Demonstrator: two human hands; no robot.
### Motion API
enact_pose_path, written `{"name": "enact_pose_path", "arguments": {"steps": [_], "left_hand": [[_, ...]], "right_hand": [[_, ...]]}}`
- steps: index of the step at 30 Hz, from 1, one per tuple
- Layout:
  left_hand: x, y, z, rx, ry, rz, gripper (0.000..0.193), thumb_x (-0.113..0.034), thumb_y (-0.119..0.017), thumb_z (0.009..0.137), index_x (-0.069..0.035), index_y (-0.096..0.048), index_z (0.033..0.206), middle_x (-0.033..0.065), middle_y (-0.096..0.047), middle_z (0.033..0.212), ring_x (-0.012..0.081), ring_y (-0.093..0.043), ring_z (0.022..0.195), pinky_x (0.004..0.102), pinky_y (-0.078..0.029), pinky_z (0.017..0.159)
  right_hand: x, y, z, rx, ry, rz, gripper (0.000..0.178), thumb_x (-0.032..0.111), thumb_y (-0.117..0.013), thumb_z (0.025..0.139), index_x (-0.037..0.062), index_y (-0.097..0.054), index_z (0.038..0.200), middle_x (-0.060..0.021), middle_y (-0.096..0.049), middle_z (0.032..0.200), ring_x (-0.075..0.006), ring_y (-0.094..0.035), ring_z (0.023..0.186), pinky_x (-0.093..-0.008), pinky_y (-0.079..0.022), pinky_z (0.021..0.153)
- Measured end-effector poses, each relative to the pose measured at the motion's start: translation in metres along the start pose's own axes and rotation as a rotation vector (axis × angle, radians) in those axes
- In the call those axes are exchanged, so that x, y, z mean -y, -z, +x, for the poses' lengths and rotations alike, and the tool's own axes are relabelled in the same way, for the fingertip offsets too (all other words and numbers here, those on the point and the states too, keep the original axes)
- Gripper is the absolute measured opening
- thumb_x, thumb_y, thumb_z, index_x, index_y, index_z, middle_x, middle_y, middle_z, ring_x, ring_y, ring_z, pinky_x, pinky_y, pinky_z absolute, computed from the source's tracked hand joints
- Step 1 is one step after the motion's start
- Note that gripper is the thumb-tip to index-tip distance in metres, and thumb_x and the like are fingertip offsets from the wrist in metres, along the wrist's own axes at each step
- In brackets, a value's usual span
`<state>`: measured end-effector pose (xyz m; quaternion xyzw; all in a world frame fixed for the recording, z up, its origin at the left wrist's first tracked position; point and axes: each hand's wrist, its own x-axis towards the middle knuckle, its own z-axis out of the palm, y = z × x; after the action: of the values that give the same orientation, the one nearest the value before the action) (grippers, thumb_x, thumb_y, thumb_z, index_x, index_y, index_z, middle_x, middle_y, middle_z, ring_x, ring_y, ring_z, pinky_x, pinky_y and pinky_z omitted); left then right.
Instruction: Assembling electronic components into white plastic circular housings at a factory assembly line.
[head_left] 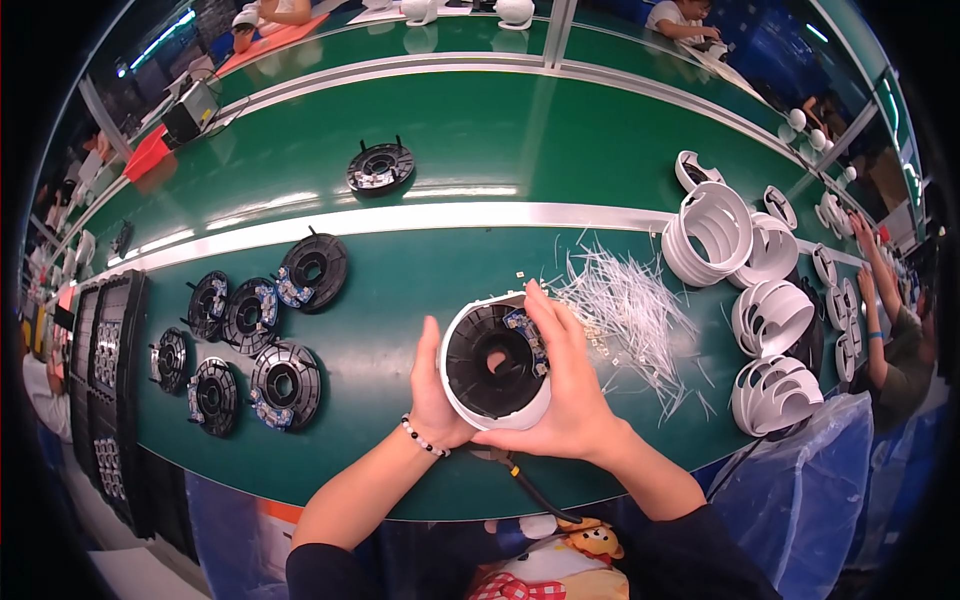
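A round white plastic housing (pixel 522 416) is held between my two hands over the near middle of the green table. Seated inside it is a black ribbed disc (pixel 466 368) with a hole at its centre and a small blue circuit board (pixel 520 325) at its upper right. My left hand (pixel 436 398), with a beaded bracelet at the wrist, grips the left and lower side. Around the right side curls my right hand (pixel 568 385), fingers on the upper rim. Just below them, pliers (pixel 492 456) with a black and yellow handle lie at the table's front edge.
Several black discs with circuit boards (pixel 285 385) lie to the left, one (pixel 381 168) farther back. Thin white strips (pixel 630 320) are heaped right of my hands. White ring shells (pixel 705 240) stand stacked beyond. A black tray (pixel 122 400) borders the left; a person's arm (pixel 875 330) shows far right.
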<state>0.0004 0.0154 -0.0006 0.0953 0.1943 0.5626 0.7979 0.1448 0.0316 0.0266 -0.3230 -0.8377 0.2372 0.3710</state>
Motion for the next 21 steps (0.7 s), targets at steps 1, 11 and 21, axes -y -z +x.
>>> {"name": "enact_pose_path", "arguments": {"steps": [1, 11, 21], "left_hand": [[-0.002, -0.001, -0.001, 0.036, 0.021, -0.008, 0.065, -0.056, -0.025, 0.083, -0.006, -0.042, 0.120, 0.0110, -0.047, 0.118, 0.0251, -0.048, 0.106, 0.0393, -0.039, 0.091], [0.001, 0.016, 0.001, 0.074, 0.163, 0.169, 0.079, -0.068, -0.030, 0.076, -0.006, -0.033, 0.126, 0.0147, -0.042, 0.122, 0.0281, -0.046, 0.110, 0.0431, -0.040, 0.091], [0.010, 0.016, 0.003, -0.006, 0.049, 0.118, 0.058, -0.036, -0.047, 0.073, -0.002, -0.040, 0.119, 0.0142, -0.048, 0.115, 0.0256, -0.050, 0.103, 0.0388, -0.041, 0.089]], "right_hand": [[0.000, 0.002, 0.002, 0.018, -0.009, 0.003, 0.107, 0.033, -0.080, 0.044, -0.0024, -0.022, 0.127, -0.0259, -0.023, 0.131, -0.0430, -0.026, 0.117, -0.0483, -0.025, 0.095], [-0.006, 0.027, 0.011, 0.250, 0.016, 0.068, 0.112, 0.040, -0.082, 0.042, -0.0028, -0.024, 0.127, -0.0212, -0.031, 0.127, -0.0358, -0.032, 0.116, -0.0410, -0.028, 0.096], [-0.009, -0.009, -0.011, 0.012, -0.114, -0.100, 0.112, 0.042, -0.078, 0.046, -0.0063, -0.018, 0.128, -0.0251, -0.027, 0.128, -0.0399, -0.028, 0.116, -0.0459, -0.024, 0.096]]}}
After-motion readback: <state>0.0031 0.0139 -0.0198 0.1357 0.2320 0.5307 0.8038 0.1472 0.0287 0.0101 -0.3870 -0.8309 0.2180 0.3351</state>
